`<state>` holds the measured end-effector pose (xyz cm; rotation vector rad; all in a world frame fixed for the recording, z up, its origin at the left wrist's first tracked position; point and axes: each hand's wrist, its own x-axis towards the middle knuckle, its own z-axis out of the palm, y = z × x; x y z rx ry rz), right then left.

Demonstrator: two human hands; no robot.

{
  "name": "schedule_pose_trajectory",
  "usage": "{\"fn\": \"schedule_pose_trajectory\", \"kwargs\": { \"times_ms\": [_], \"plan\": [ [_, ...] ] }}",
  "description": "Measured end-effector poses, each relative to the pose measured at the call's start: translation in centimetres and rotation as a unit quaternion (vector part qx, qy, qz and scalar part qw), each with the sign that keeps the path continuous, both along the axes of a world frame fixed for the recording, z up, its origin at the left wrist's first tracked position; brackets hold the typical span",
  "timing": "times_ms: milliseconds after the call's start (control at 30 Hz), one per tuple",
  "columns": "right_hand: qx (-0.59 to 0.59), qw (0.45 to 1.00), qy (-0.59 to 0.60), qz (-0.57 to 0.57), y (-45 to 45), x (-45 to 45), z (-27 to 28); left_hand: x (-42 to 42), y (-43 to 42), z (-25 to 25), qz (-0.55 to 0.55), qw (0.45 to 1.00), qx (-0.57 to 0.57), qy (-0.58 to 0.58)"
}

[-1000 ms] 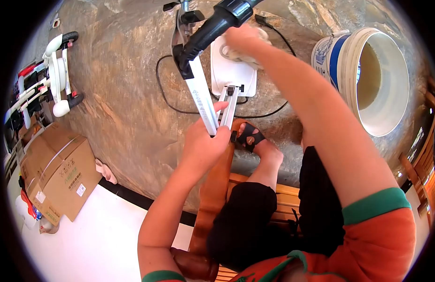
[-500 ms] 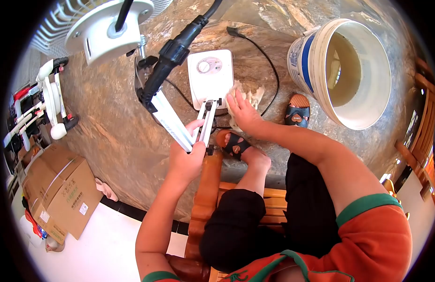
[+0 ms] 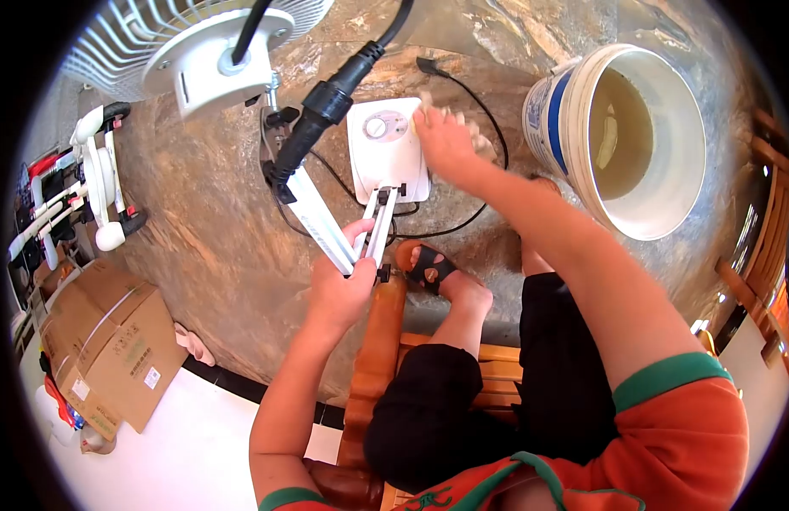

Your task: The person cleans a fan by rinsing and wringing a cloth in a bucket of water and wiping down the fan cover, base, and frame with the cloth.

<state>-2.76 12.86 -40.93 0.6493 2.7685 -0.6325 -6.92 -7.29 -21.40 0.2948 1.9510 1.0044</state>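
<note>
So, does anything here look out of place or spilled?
No spill or damage shows. One mildly odd thing: the black cord lies loose on the floor beside the white base, its end plugged into nothing, with a bucket of cloudy liquid nearby. That seems an uneasy pairing.

The box [image 3: 113, 345] lies left of the fan base [image 3: 384, 155], bucket [image 3: 573, 123] right.

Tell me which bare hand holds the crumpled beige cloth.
The right hand: it has the cloth at the edge of the white rectangular base. The left hand instead grips silver metal bars.
</note>
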Motion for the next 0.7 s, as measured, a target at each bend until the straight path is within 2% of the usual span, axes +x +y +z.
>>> {"fn": "schedule_pose_trajectory", "kwargs": {
  "times_ms": [167, 267, 367, 500, 600, 700],
  "plan": [
    [-0.009, 0.999, 0.031, 0.010, -3.5, 5.4, 0.5, 0.2, 0.1, 0.5, -0.015, 1.000, -0.016, 0.002],
    [0.044, 0.995, 0.094, -0.006, -1.6, 3.5, -0.6, 0.5, 0.3, 0.4, 0.002, 1.000, -0.005, 0.007],
    [0.065, 0.993, 0.091, 0.023, 1.2, -0.3, -0.5, 0.1, 0.5, 0.6, 0.027, 0.999, 0.012, -0.038],
    [0.090, 0.995, -0.011, 0.048, 0.1, -0.4, 0.5, 0.2, 0.3, 0.2, 0.016, 1.000, 0.015, -0.004],
    [0.094, 0.990, 0.038, 0.095, -1.6, 3.7, 1.3, 0.1, 0.1, 0.3, -0.025, 0.999, 0.005, 0.035],
    [0.105, 0.989, 0.050, 0.094, -1.0, 3.5, 0.8, 0.1, 0.2, 0.2, -0.009, 1.000, 0.000, 0.013]
  ]
}}
